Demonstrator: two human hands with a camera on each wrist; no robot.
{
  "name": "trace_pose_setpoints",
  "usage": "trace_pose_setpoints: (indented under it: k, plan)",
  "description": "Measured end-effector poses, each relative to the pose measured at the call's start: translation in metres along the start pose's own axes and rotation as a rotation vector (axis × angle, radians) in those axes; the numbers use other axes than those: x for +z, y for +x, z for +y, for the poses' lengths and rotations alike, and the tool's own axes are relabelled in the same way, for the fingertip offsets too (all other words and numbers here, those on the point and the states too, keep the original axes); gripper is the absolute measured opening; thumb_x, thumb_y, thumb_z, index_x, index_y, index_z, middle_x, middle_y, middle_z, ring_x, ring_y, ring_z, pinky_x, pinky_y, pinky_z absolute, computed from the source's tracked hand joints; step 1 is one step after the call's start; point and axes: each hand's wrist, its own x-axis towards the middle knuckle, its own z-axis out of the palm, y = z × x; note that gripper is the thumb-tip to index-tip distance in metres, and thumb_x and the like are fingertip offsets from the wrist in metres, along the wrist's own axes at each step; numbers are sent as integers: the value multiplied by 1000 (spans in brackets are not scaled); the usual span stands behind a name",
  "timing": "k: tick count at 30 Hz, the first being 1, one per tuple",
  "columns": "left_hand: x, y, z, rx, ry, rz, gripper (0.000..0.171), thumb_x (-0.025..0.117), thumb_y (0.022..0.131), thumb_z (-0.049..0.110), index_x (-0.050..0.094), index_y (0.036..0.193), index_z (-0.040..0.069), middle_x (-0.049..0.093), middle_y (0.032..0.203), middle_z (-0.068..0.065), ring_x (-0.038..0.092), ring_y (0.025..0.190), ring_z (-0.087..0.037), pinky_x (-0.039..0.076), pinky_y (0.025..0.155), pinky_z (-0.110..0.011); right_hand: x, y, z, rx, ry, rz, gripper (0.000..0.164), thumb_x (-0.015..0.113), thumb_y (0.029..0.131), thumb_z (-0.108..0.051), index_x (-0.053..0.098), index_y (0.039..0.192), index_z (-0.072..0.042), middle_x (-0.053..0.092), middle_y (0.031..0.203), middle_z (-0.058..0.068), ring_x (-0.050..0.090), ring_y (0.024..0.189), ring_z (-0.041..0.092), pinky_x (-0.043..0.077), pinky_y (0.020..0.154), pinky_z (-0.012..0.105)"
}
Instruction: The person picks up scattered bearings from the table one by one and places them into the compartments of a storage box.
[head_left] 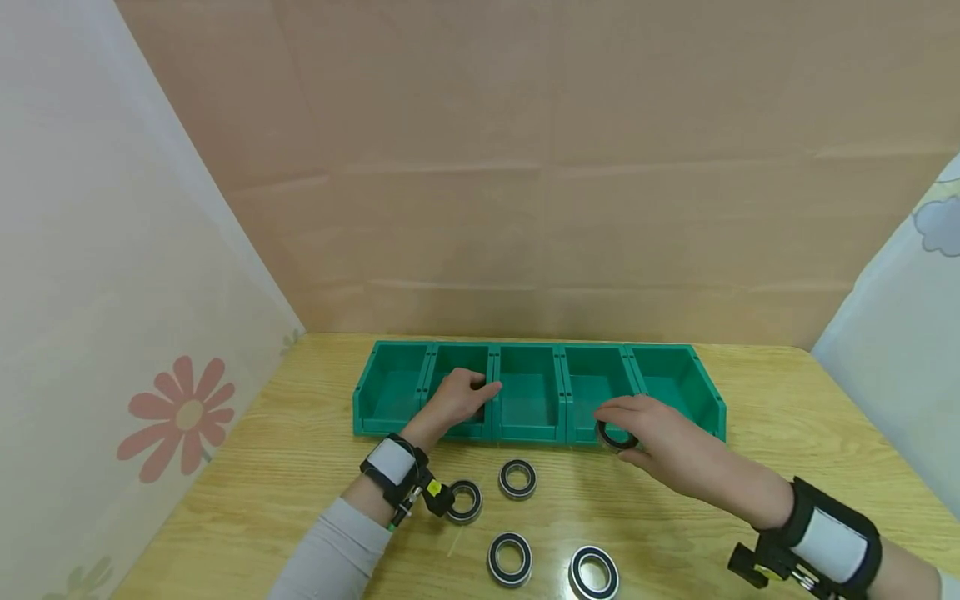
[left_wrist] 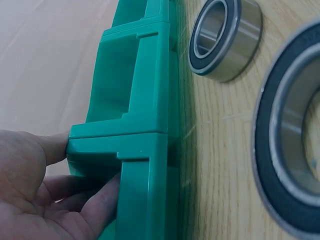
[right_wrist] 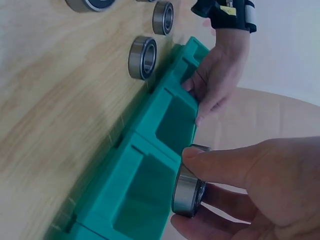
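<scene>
Though half-hidden, left hand [head_left: 456, 398] apparently partly inside green bin [head_left: 472, 430]

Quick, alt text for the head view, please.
A person's right grip holds a ring bearing near the front of the fourth bin from the left in a green five-bin row; the left grip is partly inside the second bin. Four more bearings lie on the wooden table.
</scene>
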Motion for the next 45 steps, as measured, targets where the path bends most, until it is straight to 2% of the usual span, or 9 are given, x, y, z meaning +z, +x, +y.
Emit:
trace_pose_setpoints:
  k: [2, 6, 12, 15, 17, 21, 26, 30, 45]
  plan:
    - [0, 0, 0, 2, -10, -7, 55, 56, 101, 35, 50, 143, 0, 62, 123, -20, 59, 82, -19, 47, 81, -33, -3, 0, 2, 9, -8, 9, 49, 84, 76, -8, 67, 123, -8, 66, 123, 10, 63, 113, 33, 57, 88, 44]
    - [1, -1, 0, 13, -11, -10, 56, 56, 101, 36, 50, 143, 0, 63, 118, -16, 55, 76, -17, 44, 77, -30, -10, -1, 8, 21, -23, 33, 49, 84, 76, -7, 67, 122, -7, 67, 123, 11, 63, 114, 34, 57, 88, 44]
    - [1, -2, 0, 18, -23, -10, 52, 57, 101, 34, 53, 141, 1, 60, 93, -11, 51, 70, -16, 42, 70, -28, -20, 2, 22, 24, -49, 67, 49, 84, 75, -6, 68, 121, -4, 67, 121, 15, 63, 113, 37, 57, 87, 47]
    - [0, -3, -1, 22, -19, -12, 52, 57, 101, 34, 53, 141, 0, 64, 104, -12, 55, 75, -17, 44, 71, -28, -23, 2, 28, 43, -47, 68, 49, 83, 76, -5, 67, 122, -2, 67, 122, 17, 62, 114, 39, 56, 89, 49]
    - [-2, -4, -2, 16, -12, -7, 53, 57, 101, 34, 52, 142, 0, 64, 119, -15, 58, 82, -17, 47, 76, -30, -23, 5, 32, 46, -31, 72, 49, 83, 76, -4, 66, 123, -1, 67, 122, 18, 62, 114, 40, 56, 89, 50]
    - [-4, -7, -3, 1, -3, 6, 54, 57, 101, 34, 51, 143, 0, 59, 135, -20, 63, 102, -26, 52, 89, -39, -23, 11, 37, 48, -7, 79, 49, 82, 77, -4, 65, 123, -1, 67, 122, 17, 62, 114, 39, 56, 88, 49]
    - [-5, -10, -3, -2, 1, 18, 55, 56, 101, 35, 51, 143, 0, 48, 149, -19, 53, 130, -34, 47, 106, -50, -24, 15, 45, 48, 6, 99, 46, 82, 76, -1, 66, 120, -2, 68, 117, 14, 64, 108, 35, 57, 84, 47]
    - [-5, -10, -3, -5, -6, 18, 55, 56, 101, 35, 50, 143, -1, 47, 150, -20, 51, 133, -35, 46, 107, -51, -24, 16, 54, 77, 32, 86, 46, 81, 77, 1, 65, 120, 0, 69, 115, 15, 66, 103, 34, 58, 80, 45]
    - [1, -10, -2, -14, -7, 32, 55, 57, 101, 36, 51, 143, 1, 48, 150, -18, 48, 136, -36, 46, 107, -51, -15, 12, 86, 198, 47, 23, 50, 79, 80, -2, 62, 126, 6, 66, 117, 23, 64, 105, 40, 57, 82, 49]
